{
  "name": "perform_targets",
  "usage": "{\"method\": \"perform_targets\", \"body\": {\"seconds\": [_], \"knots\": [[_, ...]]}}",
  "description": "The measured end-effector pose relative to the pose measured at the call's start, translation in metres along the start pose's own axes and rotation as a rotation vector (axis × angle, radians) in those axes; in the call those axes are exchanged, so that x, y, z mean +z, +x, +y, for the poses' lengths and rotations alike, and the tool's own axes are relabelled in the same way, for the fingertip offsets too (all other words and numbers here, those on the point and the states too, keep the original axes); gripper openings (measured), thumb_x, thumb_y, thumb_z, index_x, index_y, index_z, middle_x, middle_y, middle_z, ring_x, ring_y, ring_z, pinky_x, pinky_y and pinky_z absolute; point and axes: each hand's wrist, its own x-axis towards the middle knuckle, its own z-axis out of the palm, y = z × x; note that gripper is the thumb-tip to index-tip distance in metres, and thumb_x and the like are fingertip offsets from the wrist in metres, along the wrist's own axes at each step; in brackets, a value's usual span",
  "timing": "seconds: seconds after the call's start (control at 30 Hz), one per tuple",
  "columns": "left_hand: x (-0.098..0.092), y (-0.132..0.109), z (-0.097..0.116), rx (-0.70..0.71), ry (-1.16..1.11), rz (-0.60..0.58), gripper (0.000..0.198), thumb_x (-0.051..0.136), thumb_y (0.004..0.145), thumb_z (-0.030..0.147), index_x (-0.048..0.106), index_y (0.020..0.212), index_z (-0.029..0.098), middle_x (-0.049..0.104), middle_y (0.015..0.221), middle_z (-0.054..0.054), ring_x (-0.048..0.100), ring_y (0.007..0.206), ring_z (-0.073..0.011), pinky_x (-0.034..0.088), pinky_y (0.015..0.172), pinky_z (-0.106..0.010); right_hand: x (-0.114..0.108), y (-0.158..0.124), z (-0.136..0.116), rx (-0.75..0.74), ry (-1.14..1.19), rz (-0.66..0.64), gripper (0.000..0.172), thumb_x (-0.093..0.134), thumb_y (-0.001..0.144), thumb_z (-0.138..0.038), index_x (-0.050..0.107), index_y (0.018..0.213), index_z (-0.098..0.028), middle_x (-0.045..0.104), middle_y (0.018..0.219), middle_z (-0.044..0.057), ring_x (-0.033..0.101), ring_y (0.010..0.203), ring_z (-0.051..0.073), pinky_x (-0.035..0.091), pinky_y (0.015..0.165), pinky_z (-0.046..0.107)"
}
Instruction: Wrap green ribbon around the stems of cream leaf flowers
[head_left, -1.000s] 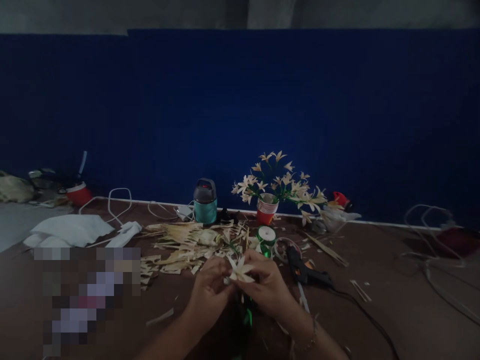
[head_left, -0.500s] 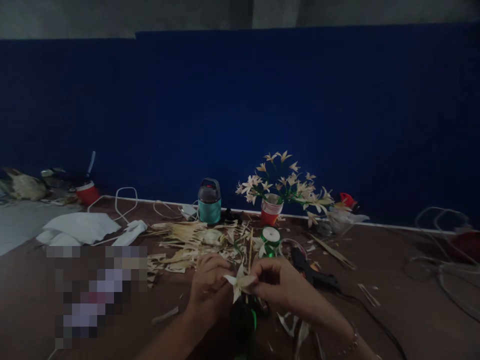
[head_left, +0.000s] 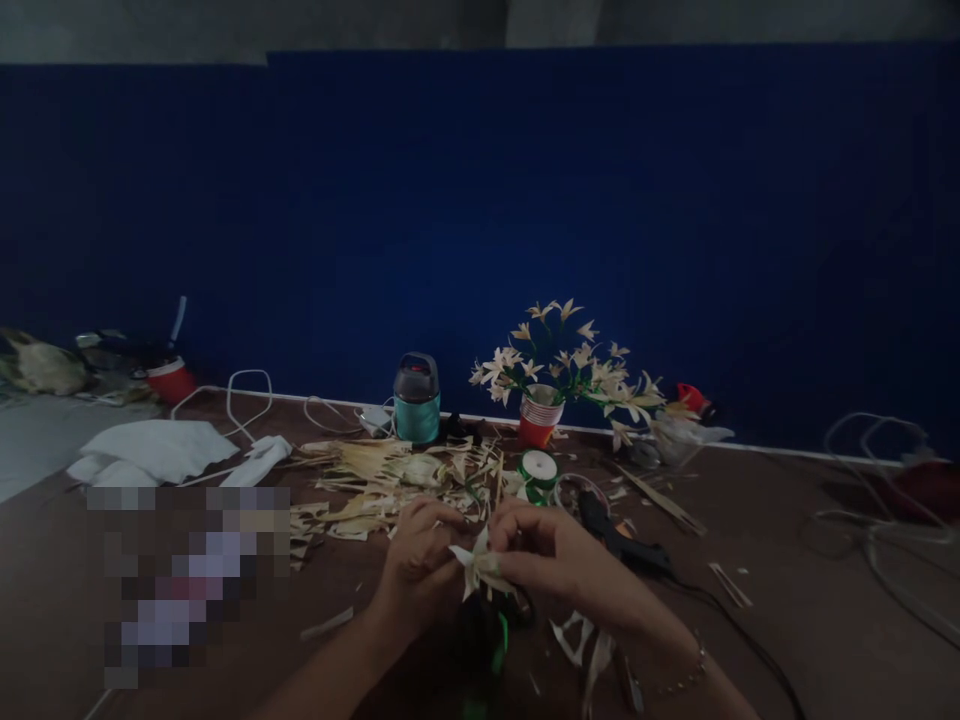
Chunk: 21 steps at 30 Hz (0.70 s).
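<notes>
Between my hands is a pale handmade flower (head_left: 474, 568) with pointed petals, made of something like dried husk. My left hand (head_left: 421, 560) is closed on the flower's left side, around its base or stem; the fingertips are partly hidden. From the right, my right hand (head_left: 544, 548) pinches one of the petals between thumb and fingers. Below the flower are a dark object and a green strip (head_left: 501, 640), too dim to make out. Just beyond my hands lie cut pieces of dried husk (head_left: 367, 470) and a green ribbon spool (head_left: 538, 470).
Red cups (head_left: 541, 418) hold finished flowers by the blue wall. A black glue gun (head_left: 626, 545) with its cord lies right of my hands. A teal-and-grey container (head_left: 417, 400), white cloth (head_left: 154, 452) and a red pot (head_left: 171, 380) stand or lie further left.
My right hand's fingers have shifted slightly left and over the flower, now covering more of its petals. The flower has tilted a little. My left hand stays nearly in place.
</notes>
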Motion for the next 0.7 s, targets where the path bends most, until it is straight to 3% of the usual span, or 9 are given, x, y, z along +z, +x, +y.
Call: {"method": "perform_targets", "body": {"seconds": [0.1,0.27,0.4,0.57,0.7], "knots": [[0.0,-0.001,0.003,-0.016,-0.093,-0.025,0.029,0.047,0.08,0.04,0.064,0.066,0.021,0.06,0.08,-0.006,0.051,0.08,-0.0206,0.037,0.076,-0.037,0.0,0.004,0.004,-0.063,0.0,0.034,0.018,0.065,0.07,-0.03,0.058,0.062,-0.015,0.049,0.081,0.001,0.047,0.069,0.01,0.038,0.061,0.022],[0.003,-0.003,-0.002,-0.037,-0.196,-0.042,0.03,0.048,0.08,0.041,0.064,0.065,0.02,0.056,0.078,-0.005,0.049,0.079,-0.0197,0.038,0.073,-0.034,0.0,0.008,0.01,0.031,0.098,-0.038,0.016,0.065,0.069,-0.031,0.061,0.068,-0.016,0.05,0.074,0.0,0.047,0.062,0.009,0.037,0.057,0.021],[0.005,-0.002,-0.004,-0.024,-0.191,-0.073,0.031,0.048,0.08,0.038,0.06,0.059,0.019,0.053,0.073,-0.004,0.048,0.076,-0.0183,0.038,0.071,-0.032,0.002,0.005,0.002,0.069,0.149,-0.008,0.017,0.065,0.069,-0.031,0.062,0.077,-0.017,0.051,0.07,-0.001,0.046,0.06,0.009,0.037,0.056,0.021],[0.003,0.002,0.004,0.004,-0.171,-0.122,0.031,0.048,0.08,0.039,0.06,0.059,0.019,0.054,0.07,-0.004,0.048,0.076,-0.0186,0.037,0.07,-0.032,0.002,0.007,0.005,0.0,0.103,0.109,0.017,0.068,0.065,-0.028,0.059,0.059,-0.014,0.05,0.077,0.001,0.047,0.066,0.01,0.036,0.06,0.022],[0.001,0.003,0.007,0.008,-0.104,-0.187,0.027,0.049,0.081,0.032,0.061,0.061,0.019,0.054,0.068,-0.004,0.048,0.073,-0.0174,0.037,0.07,-0.031,0.0,0.01,0.011,0.047,0.101,0.096,0.021,0.069,0.063,-0.03,0.057,0.056,-0.014,0.05,0.074,0.0,0.044,0.061,0.009,0.034,0.055,0.021]]}}
